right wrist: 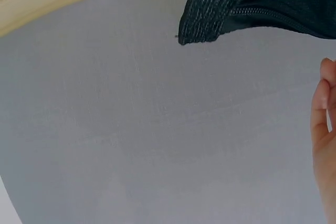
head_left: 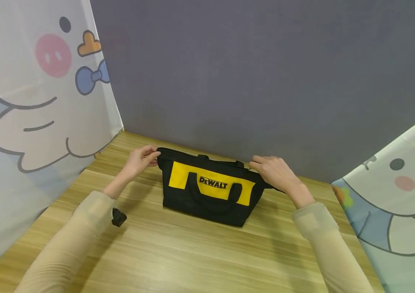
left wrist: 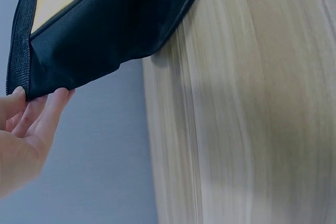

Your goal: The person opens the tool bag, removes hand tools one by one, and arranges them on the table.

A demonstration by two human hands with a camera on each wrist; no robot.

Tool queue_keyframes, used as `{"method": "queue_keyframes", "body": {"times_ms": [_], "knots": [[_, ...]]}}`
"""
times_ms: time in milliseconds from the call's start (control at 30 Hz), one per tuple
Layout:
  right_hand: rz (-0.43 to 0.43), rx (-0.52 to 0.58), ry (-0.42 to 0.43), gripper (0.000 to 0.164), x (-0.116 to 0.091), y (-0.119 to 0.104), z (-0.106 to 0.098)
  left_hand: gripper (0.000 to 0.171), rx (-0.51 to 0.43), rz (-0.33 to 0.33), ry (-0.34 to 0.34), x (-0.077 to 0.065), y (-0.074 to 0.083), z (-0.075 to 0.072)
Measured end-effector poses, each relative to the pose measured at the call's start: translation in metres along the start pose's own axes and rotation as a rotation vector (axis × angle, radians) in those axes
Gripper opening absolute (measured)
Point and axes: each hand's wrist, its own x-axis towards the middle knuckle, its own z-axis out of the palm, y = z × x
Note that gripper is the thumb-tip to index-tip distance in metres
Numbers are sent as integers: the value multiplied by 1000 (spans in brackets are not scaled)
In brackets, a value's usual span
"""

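A black and yellow DeWalt tool bag (head_left: 211, 205) stands upright on the wooden table, its front carry handle hanging down. My left hand (head_left: 141, 160) pinches the bag's upper left corner between thumb and fingers; the zipper edge (left wrist: 20, 51) shows beside the thumb in the left wrist view. Over the top right part of the bag is my right hand (head_left: 275, 173), thumb and fingers pinched together at a thin dark zipper pull that is mostly hidden. A fabric end tab (right wrist: 202, 14) with zipper teeth beside it sticks out past the bag's right end.
The wooden table (head_left: 178, 252) meets a grey wall panel (head_left: 229, 73) close behind the bag. Cartoon-printed curtains (head_left: 46, 118) hang at both sides. A small black object (head_left: 118, 217) shows at the left sleeve cuff.
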Motion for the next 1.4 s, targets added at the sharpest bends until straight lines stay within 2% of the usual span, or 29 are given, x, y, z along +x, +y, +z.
{"method": "queue_keyframes", "body": {"times_ms": [300,467,900,1000,1400], "knots": [[17,1,10,18,-9,5,2,31,23,13,-12,0,0,-1],[32,9,3,18,-17,7,2,29,36,17,13,-1,-2,-1],[44,14,55,21,-30,13,5,31,19,8,18,0,-2,0],[39,22,58,21,-31,14,5,31,10,4,39,0,-2,-2],[24,13,93,20,-35,15,7,31,16,2,34,1,-3,1]]}}
